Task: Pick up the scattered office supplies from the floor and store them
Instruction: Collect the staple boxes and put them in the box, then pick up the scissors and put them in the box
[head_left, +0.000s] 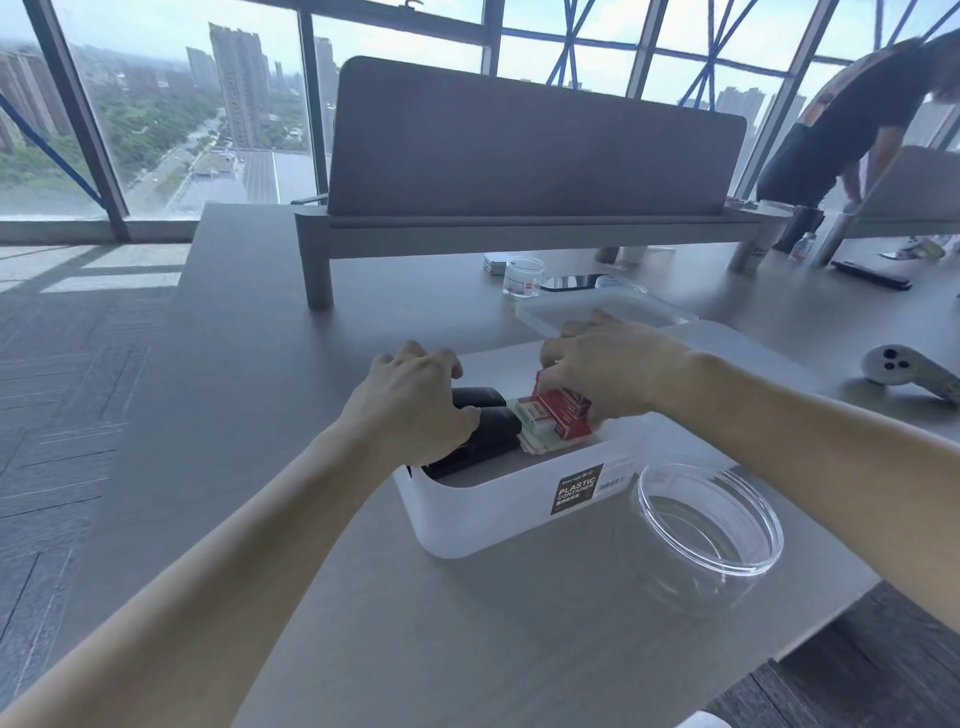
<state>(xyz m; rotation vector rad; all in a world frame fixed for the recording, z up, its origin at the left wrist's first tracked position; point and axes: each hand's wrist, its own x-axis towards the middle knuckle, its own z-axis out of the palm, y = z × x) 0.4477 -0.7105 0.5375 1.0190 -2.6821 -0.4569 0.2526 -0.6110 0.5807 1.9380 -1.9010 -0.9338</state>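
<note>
**Item 1 – white plastic container** (498, 512): open top, label on near wall reads "PLASTIC CONTAINER". Stands mid-surface (415, 623), grey.
- Contents, L end: black tools (501, 428), exact type can't tell.
- Contents, R end: red boxes (569, 410), stacked, tilted.
- Between them: small white/red pack (535, 413).

**L hand** (415, 410): reaches into container's L end, fingers curled down round the black tools, gripping them.

**R hand** (608, 374): over container's R end, fingers curled, holding the red boxes from above. Fingertips hidden.

**Misc. on surface:**
- Clear jar (711, 530), wide, lidless, just R of container.
- Translucent lid (613, 306), lying flat behind the R hand.
- Small clear jar (522, 275) w/ phone (571, 282) beside it, further back.
- White controller (904, 371), far R.
- Grey divider panel (535, 140) at the back edge.

**Bkgd:** second person (852, 119), bent over, upper R.
</note>
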